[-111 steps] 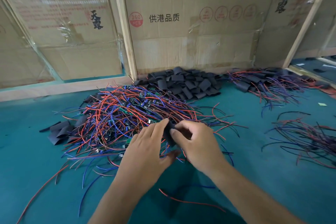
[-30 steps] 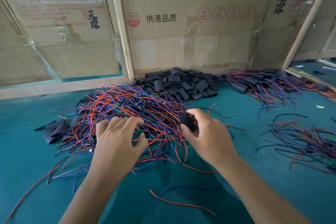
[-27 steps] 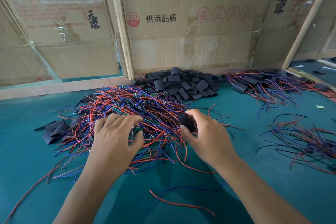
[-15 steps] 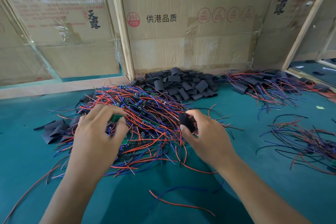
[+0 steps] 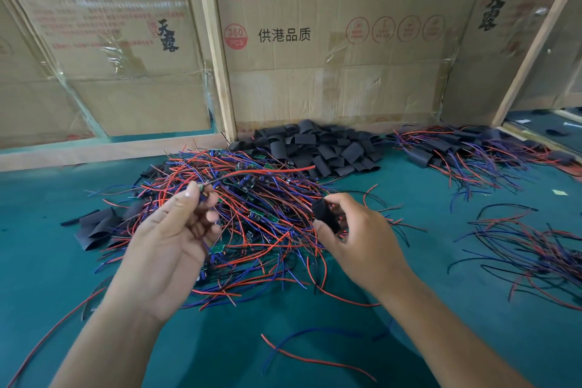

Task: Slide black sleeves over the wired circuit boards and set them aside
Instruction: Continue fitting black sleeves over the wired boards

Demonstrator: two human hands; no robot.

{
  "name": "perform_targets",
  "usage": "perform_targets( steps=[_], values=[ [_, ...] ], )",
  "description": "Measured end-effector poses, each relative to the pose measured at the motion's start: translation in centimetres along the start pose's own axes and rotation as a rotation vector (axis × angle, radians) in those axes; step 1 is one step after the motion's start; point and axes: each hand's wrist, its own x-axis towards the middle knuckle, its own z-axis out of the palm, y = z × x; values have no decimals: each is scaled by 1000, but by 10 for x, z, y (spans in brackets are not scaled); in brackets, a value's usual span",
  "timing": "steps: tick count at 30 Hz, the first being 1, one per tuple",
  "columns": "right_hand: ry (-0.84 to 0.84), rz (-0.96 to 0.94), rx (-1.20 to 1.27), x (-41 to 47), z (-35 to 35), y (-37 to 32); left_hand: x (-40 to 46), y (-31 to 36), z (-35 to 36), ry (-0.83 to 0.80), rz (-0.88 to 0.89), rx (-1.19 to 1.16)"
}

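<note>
Left hand [image 5: 176, 239] pinches a wired circuit board [image 5: 204, 192] above the wire heap [image 5: 252, 214], mid-counter. Right hand [image 5: 356, 236] grips an open black sleeve [image 5: 325, 214]. Advice: gather wires, align sleeve mouth, feed board straight in.

The light is soft and even, daylight-bright, with no harsh patches on the teal table top [image 5: 472, 340]. Faint shadows pool under the forearms in the near middle, edges diffuse. Clear tape on the cardboard boxes [image 5: 330, 51] at the far side catches a dull sheen (most on the left one). The left hand [image 5: 170, 246] is smeared with motion blur at its fingertips; the right hand [image 5: 362, 239] is sharper. Straight wooden battens bow outward toward the left and right edges, a wide-angle warp, and detail softens in the far right corner.
</note>
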Motion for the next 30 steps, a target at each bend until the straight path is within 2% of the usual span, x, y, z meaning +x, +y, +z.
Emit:
perform_targets(
  steps=[3, 6, 9, 13, 17, 30],
  values=[
    [-70, -4, 236, 0, -2, 0, 3, -4, 3, 24, -36, 24],
    [-206, -91, 434, -3, -4, -7, 3, -6, 3, 5, -32, 18],
    [-156, -135, 509, -4, -3, -12, 2, -5, 1, -9, -27, -20],
    [28, -43, 358, 1, -7, -5, 6, 0, 0, 20, -11, -53],
    [72, -73, 200, 2, -8, 0, 7, 2, 0, 26, 16, -52],
    [-16, -209, 126, 0, -12, -4, 10, 1, -4, 42, 17, -38]
  ],
)
